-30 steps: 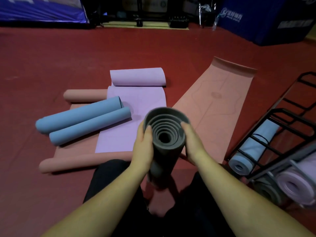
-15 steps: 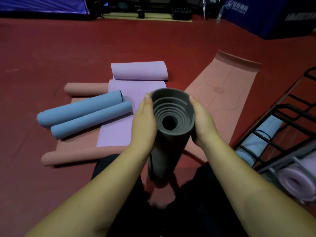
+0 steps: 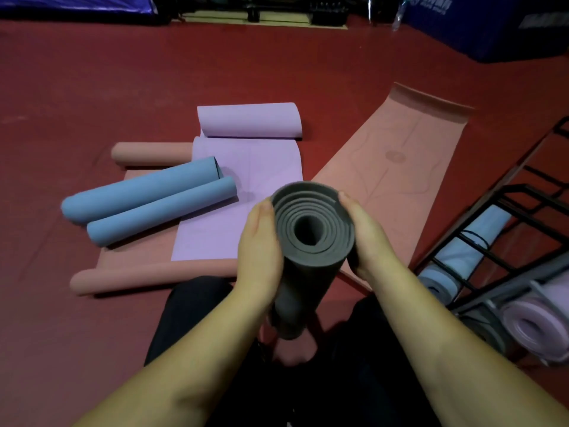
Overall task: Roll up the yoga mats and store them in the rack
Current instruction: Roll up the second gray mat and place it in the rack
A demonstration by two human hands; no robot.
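A rolled grey yoga mat point(image 3: 311, 257) stands upright between my knees, its spiral end facing the camera. My left hand point(image 3: 260, 248) grips its left side near the top, and my right hand point(image 3: 366, 238) grips the right side. The black wire rack point(image 3: 505, 241) lies at the right, holding a light blue roll point(image 3: 462, 257), a grey roll point(image 3: 483, 331) and a lilac roll point(image 3: 538, 328). On the floor lie two blue rolls point(image 3: 147, 198), a partly unrolled lilac mat point(image 3: 240, 192) and a flat salmon mat point(image 3: 391, 167).
Another salmon mat point(image 3: 147, 275) lies under the lilac one, curled at both ends. Red floor point(image 3: 92, 87) stretches to the left and ahead. Dark blue pads point(image 3: 492, 26) and dark equipment stand along the far wall.
The grey roll has stayed upright between my hands, which sit near its top instead of lower down. The camera has tilted and shifted slightly.
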